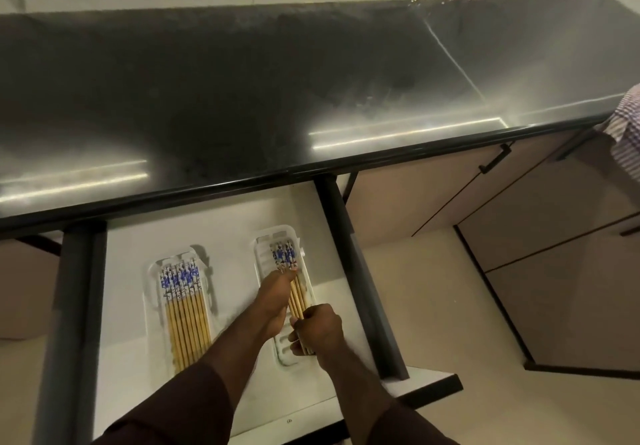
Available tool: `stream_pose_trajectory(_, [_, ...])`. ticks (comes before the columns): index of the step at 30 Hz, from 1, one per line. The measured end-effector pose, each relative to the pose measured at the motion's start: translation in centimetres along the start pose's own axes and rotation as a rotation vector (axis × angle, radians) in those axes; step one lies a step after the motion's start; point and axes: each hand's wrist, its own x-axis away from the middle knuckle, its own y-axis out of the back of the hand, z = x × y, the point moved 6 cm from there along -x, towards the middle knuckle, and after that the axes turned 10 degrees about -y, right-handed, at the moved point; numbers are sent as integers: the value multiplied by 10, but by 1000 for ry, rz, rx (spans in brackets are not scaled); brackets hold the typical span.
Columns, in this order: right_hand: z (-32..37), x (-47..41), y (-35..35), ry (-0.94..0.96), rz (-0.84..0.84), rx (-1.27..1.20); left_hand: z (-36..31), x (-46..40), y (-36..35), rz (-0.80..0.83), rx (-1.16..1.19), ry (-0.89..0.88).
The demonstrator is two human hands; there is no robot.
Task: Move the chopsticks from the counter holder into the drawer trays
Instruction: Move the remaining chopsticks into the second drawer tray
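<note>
An open white drawer (pixel 225 223) holds two clear trays. The left tray (pixel 152 306) carries several bamboo chopsticks with blue-and-white tops (pixel 187 309), lying side by side. In the right tray (pixel 263 247) lies a second bunch of chopsticks (pixel 284 254). My left hand (pixel 273 302) rests on the middle of that bunch, fingers pressed along it. My right hand (pixel 317 332) is closed around the bunch's lower ends near the tray's front. No counter holder is in view.
A dark glossy counter (pixel 311 81) spans the view above the drawer. Dark drawer rails (pixel 360 271) run on both sides. Beige cabinet doors with black handles (pixel 495 159) stand to the right. A person's striped sleeve (pixel 627 126) shows at the right edge.
</note>
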Motion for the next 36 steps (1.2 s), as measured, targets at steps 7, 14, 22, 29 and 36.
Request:
stream_pose_trajectory(7, [7,-6,-14,45,-87,293,10,-5,-3,18,-206,-39])
stream_pose_trajectory(14, [4,0,-25,149,-179,536,25,-2,-3,6,-234,38])
stream_pose_trajectory(22, [2,6,-28,212,-214,444,26,-4,3,26,-280,40])
stream_pose_trajectory(29, [1,13,-23,234,-258,459,26,0,3,46,-307,47])
stream_pose_trajectory(36, [-3,14,-24,265,-211,576,25,8,2,67,-289,72])
